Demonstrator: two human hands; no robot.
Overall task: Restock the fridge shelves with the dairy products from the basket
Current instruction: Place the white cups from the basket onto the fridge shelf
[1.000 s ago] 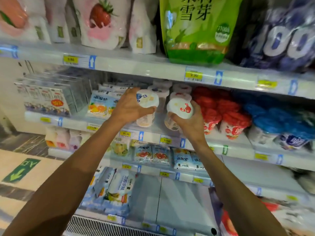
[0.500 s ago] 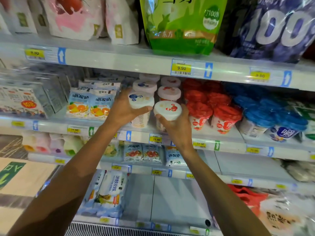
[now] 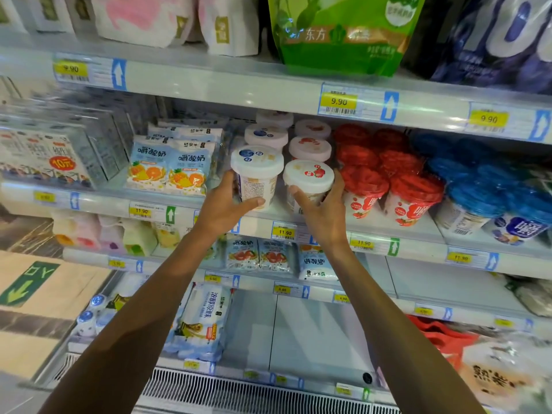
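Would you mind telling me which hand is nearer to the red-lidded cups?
Right. The right hand, gripping the strawberry-lid cup, is directly beside the red-lidded cups; the left hand, holding the blueberry-lid cup, sits farther left, beyond that cup.

Green plastic pouch (image 3: 340, 43) cropped by top edge, grey cardboard cartons (image 3: 59, 147) blurred, white strawberry-lidded plastic cup (image 3: 309, 176), body largely hidden behind right hand (image 3: 325, 216)

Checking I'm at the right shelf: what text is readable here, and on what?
"9.90": upper rail price tag.
"11.90": middle rail price tag.
"10元": red sticker on the left cartons.
"嚼酸奶": orange pouches.
"东方": green bag.
"浓醇原味": lower blue-white pack.
Print on the two held cups: too small to read.
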